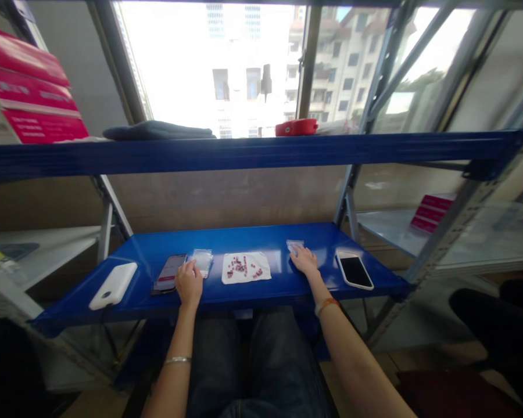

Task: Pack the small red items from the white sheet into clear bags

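My left hand (189, 283) rests on the blue table, its fingers loosely bent and apart. It lies between a dark smartphone (168, 273) with a lit screen and a stack of small clear plastic bags (203, 260), touching the bags' near edge. Flat over a second pile of clear plastic bags (294, 244) is my right hand (305, 261), fingers spread and partly covering them. Midway between both hands lies a white cloth (261, 269), with several small red and dark pieces (240, 266) scattered on it. The pieces are too small to name.
A white oblong device (114, 285) with a cable sits at the table's left. On the right lies a white-edged phone (354, 270). The blue shelf beam (244, 155) crosses above, with folded grey cloth (159, 130), a red object (296, 127) and pink boxes (39, 96).
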`<action>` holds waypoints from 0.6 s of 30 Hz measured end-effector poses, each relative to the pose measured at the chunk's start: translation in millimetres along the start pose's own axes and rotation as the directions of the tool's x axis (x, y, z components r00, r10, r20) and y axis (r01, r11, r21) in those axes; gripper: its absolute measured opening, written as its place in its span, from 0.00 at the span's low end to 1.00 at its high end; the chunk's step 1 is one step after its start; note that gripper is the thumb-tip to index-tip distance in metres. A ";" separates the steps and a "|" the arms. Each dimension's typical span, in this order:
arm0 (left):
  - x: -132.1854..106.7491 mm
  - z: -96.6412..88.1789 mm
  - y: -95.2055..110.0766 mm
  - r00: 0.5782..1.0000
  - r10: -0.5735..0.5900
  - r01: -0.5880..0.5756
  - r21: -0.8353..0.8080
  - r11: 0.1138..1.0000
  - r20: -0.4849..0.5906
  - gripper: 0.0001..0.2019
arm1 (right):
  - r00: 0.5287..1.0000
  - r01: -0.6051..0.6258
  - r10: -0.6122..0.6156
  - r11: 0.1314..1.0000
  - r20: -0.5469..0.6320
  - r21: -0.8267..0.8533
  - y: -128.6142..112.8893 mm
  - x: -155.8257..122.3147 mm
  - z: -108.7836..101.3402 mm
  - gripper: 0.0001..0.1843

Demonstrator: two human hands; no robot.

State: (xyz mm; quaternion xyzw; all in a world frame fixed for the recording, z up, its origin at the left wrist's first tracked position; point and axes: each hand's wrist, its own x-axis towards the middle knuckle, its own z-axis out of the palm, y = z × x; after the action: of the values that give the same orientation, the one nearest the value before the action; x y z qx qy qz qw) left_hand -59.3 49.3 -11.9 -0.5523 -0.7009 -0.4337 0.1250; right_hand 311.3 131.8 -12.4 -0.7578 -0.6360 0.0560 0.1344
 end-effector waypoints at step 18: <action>-53.4 -31.5 94.5 0.983 -0.183 0.140 -0.569 0.811 -0.018 0.16 | 0.877 -0.027 0.290 0.826 -0.383 0.563 -6.1 -53.4 -4.3 0.28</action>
State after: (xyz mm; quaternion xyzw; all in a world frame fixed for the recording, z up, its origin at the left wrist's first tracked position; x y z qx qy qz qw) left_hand 33.7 -8.4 16.2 -0.4870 -0.5806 -0.6501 -0.0562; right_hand 296.8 79.9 -11.2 -0.7318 -0.4775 0.0669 0.4817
